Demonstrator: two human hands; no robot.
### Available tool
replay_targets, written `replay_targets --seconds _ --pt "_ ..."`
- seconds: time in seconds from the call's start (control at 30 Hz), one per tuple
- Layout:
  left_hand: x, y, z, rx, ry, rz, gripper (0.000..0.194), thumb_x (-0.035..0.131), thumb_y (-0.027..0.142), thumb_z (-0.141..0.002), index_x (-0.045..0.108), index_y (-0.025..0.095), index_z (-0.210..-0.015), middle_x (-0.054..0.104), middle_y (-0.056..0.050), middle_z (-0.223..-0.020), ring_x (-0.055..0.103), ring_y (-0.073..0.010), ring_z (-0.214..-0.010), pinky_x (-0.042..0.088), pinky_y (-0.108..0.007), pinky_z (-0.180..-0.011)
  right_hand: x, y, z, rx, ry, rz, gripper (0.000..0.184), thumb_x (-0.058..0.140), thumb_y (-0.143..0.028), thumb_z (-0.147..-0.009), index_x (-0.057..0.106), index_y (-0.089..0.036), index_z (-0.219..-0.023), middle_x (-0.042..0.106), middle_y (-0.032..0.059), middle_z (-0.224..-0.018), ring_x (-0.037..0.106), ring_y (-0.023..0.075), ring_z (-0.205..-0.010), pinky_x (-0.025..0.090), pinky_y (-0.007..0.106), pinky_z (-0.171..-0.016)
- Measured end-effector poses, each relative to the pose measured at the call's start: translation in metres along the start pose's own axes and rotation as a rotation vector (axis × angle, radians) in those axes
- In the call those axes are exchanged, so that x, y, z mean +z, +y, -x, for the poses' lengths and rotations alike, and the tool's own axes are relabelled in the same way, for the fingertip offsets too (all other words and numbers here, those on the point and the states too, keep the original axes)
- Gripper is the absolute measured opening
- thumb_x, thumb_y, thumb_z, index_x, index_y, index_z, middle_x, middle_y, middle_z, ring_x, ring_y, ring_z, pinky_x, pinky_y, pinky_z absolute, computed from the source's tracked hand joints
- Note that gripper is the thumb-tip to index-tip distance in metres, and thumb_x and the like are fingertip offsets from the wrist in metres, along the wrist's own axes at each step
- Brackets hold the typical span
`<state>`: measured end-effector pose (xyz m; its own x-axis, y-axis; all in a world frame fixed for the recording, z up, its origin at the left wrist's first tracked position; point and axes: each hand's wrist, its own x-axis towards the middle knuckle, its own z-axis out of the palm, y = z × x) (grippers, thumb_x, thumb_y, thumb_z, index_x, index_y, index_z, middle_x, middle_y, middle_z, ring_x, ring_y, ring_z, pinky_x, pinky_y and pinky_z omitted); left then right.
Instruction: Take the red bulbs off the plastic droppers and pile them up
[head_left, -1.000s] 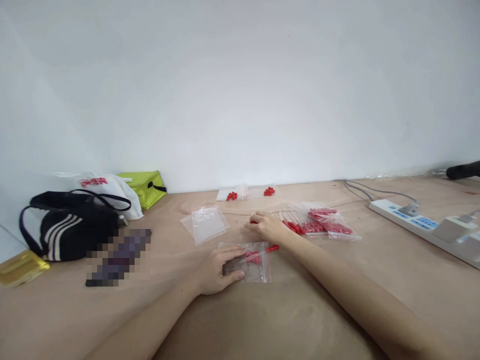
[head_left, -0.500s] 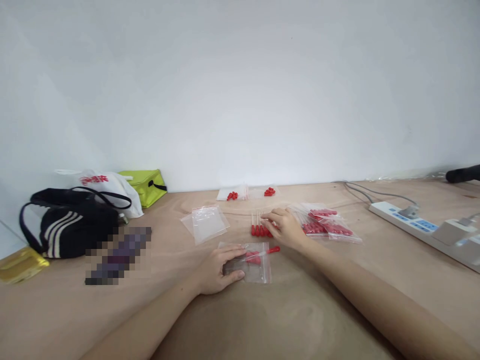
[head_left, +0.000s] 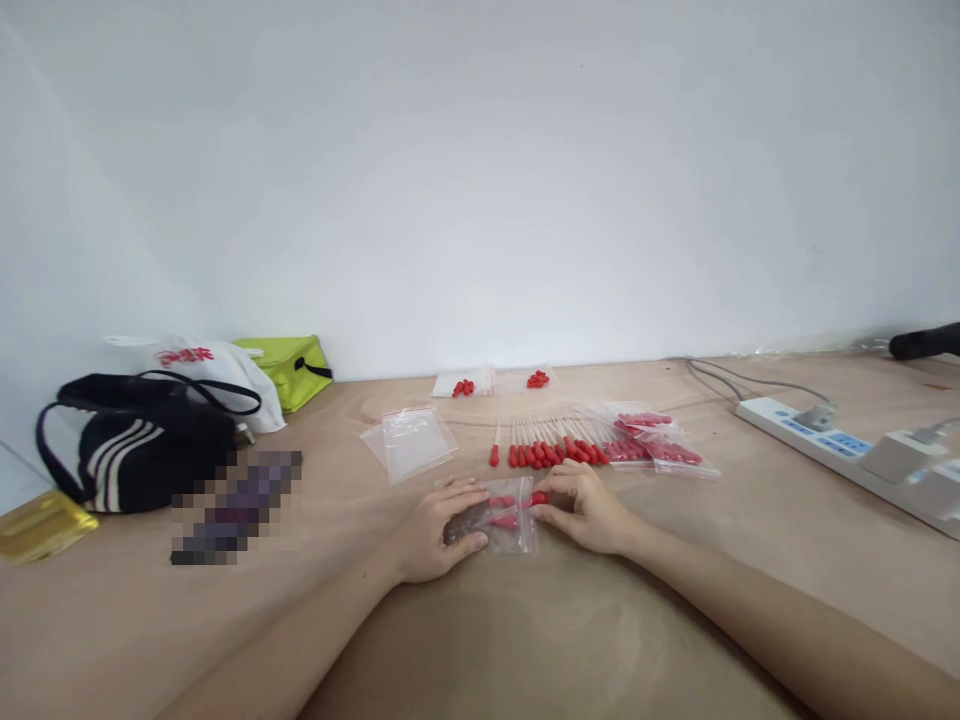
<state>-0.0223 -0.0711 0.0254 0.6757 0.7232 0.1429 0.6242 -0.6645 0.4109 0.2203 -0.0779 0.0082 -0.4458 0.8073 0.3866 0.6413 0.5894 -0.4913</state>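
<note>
In the head view my left hand (head_left: pixel 442 530) rests on a clear zip bag (head_left: pixel 514 540), its fingers over the top and thumb at the near side, holding it down. Inside the bag show red bulbs (head_left: pixel 504 521); their stems are hard to make out. At the bag's right, zip end, my right hand (head_left: pixel 585 510) pinches a red-bulbed dropper (head_left: pixel 538 498) between thumb and fingers. Just behind lies a row of droppers (head_left: pixel 536 455) with red bulbs towards me and thin pale stems pointing away.
Empty zip bags (head_left: pixel 409 445) lie left of the row, and filled bags (head_left: pixel 679 452) right of it. Two more bags (head_left: pixel 487 385) sit near the wall. A power strip (head_left: pixel 817 435) stands right; a black bag (head_left: pixel 157 445) and green box (head_left: pixel 289 372) stand left.
My right hand has moved from the dropper row towards me to the zip bag and now pinches a dropper at its open end. The left hand stays on the bag.
</note>
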Motion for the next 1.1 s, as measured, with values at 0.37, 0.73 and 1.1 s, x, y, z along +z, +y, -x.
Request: replay_targets --seconds 0.37,0.73,1.1 --pt "-0.001 0.002 0.0 0.011 0.04 0.007 0.043 0.05 0.034 -0.078 0.05 0.019 -0.118 0.054 -0.007 -0.121 0.045 -0.0223 -0.116 0.032 -0.042 -0.101 0.015 -0.019 -0.011 0.014 -0.084 -0.052 0.025 0.059 -0.044 -0.073 0.065 -0.027 -0.089 0.055 0.0018 -0.083 0.049 0.016 -0.081 0.034 0.029 -0.073" --pt "0.001 -0.001 0.0 0.022 0.024 0.039 0.045 0.052 0.035 -0.077 0.05 0.019 -0.118 0.052 -0.008 -0.123 0.043 -0.024 -0.118 0.033 -0.043 -0.1 0.018 -0.022 -0.012 0.098 -0.012 -0.139 0.02 0.068 -0.023 -0.059 0.057 -0.018 -0.074 0.053 -0.0012 -0.073 0.048 0.0136 -0.07 0.037 0.025 -0.065" --pt "0.001 -0.003 0.001 0.023 0.01 0.042 0.046 0.052 0.036 -0.077 0.048 0.021 -0.12 0.051 -0.007 -0.125 0.041 -0.0236 -0.119 0.033 -0.042 -0.099 0.018 -0.026 -0.013 0.118 0.025 -0.226 0.009 0.055 -0.009 -0.058 0.053 -0.017 -0.063 0.051 -0.0035 -0.061 0.046 0.009 -0.056 0.036 0.02 -0.051"
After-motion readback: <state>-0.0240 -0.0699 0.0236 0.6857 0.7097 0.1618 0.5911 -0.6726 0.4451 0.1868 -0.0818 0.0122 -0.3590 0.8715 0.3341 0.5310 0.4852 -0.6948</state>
